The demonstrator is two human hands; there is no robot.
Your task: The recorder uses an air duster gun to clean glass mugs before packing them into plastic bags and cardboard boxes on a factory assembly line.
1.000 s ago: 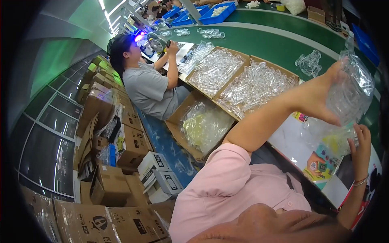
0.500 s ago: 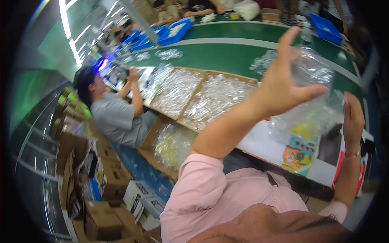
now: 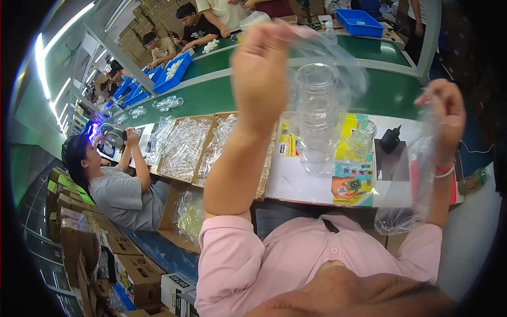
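A stack of clear, ringed plastic containers [image 3: 317, 113] stands upright in front of me on the work table. My left hand [image 3: 261, 76] is raised at its left, fingers closed on a thin clear plastic bag [image 3: 355, 71] that arcs over the stack's top. Whether the stack is inside that bag, I cannot tell. Out to the right, my right hand [image 3: 448, 108] pinches a second clear plastic bag [image 3: 406, 211], which hangs limp toward my chest. Between the stack and my right hand sit a shorter clear container [image 3: 362, 138] and a black dropper bottle [image 3: 390, 140].
Colourful printed sheets [image 3: 351, 185] lie on the white table top [image 3: 282, 182]. Cardboard trays of clear parts [image 3: 185, 145] stand to the left, beside a seated co-worker [image 3: 113, 185]. Beyond runs a green conveyor [image 3: 385, 90] with blue bins [image 3: 359, 24]. A jar [image 3: 471, 182] is at far right.
My left hand has gone from spread fingers to a closed grip on the bag and shifted left. My right hand now holds a hanging bag. The view has turned, showing the stack more plainly.
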